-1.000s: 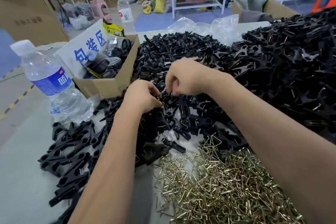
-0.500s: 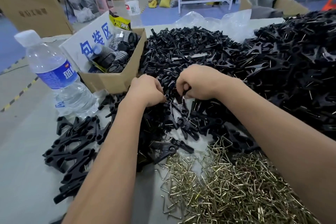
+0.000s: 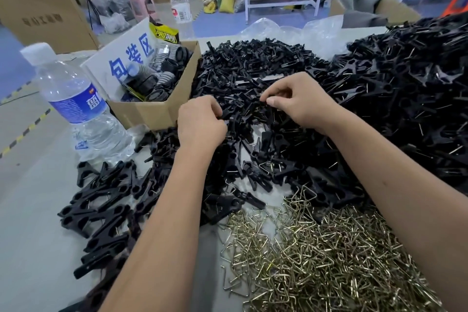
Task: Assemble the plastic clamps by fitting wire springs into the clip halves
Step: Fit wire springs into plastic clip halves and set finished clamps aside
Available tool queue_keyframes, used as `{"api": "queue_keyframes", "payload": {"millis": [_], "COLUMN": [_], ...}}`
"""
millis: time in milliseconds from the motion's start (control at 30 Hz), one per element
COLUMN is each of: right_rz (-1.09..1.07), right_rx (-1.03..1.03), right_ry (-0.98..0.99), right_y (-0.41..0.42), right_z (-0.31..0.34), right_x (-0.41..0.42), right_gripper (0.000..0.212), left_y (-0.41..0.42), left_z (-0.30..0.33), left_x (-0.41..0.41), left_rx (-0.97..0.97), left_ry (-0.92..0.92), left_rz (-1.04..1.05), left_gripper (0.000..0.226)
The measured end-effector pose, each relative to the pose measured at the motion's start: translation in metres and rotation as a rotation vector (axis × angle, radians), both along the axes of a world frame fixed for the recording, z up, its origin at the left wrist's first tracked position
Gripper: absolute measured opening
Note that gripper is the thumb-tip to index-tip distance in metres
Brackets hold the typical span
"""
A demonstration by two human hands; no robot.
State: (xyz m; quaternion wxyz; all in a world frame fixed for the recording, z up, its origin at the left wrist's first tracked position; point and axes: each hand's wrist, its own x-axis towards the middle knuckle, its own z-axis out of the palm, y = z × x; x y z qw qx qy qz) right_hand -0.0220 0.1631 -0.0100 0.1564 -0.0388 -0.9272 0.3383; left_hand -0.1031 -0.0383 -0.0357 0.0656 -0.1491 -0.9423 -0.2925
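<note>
Pinching clip halves [image 3: 243,106] atop the black heap: left hand [image 3: 200,124] and right hand [image 3: 301,101], now farther apart. Hemmed by box [image 3: 152,111], springs [image 3: 316,256]; bare worktop [image 3: 30,248] left.

Your left hand [image 3: 200,125] and right hand [image 3: 298,101], fingers curled, hover close together over the clip pile [image 3: 253,78], forearms converging.

right hand [image 3: 301,101] | moved right, away from left hand [image 3: 200,124] (fingers uncurling)
</note>
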Motion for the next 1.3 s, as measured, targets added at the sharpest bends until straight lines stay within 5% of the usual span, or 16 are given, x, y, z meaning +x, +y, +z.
{"api": "queue_keyframes", "payload": {"millis": [200, 433, 600, 733, 900, 1133, 1200, 1300], "right_rz": [-0.027, -0.112, -0.373, -0.388, -0.353, -0.238, -0.194, -0.112], "right_rx": [-0.432, -0.481, -0.347, -0.283, -0.317, -0.650, -0.806, -0.881], "right_ry": [0.127, 0.230, 0.278, 0.287, 0.386, 0.385, 0.379, 0.363], "right_y": [-0.002, -0.007, 0.000, 0.001, -0.005, -0.022, -0.025, -0.031], "right_z": [-0.009, -0.022, -0.027, -0.023, -0.014, -0.021, -0.024, -0.031], "right_x": [0.009, 0.025, 0.027, 0.028, 0.031, 0.059, 0.071, 0.089], "right_gripper": [0.018, 0.021, 0.015, 0.015, 0.016, 0.009, 0.014, 0.016], "left_y": [0.017, 0.025, 0.017, 0.007, 0.010, 0.000, -0.004, -0.005], "left_z": [0.013, 0.009, 0.008, 0.021, 0.025, 0.012, 0.010, 0.008], "left_x": [0.023, 0.041, 0.040, 0.035, 0.036, 0.033, 0.037, 0.055], "left_rx": [0.136, 0.343, 0.005, -0.146, -0.339, -0.092, 0.121, 0.520], "left_ry": [-0.117, -0.397, -0.205, -0.263, -0.290, -0.255, -0.229, -0.442], "left_rz": [-0.341, -0.399, -0.319, -0.391, -0.467, -0.342, -0.256, -0.272], "left_gripper": [0.014, 0.024, 0.015, 0.034, 0.029, 0.020, 0.019, 0.014]}}
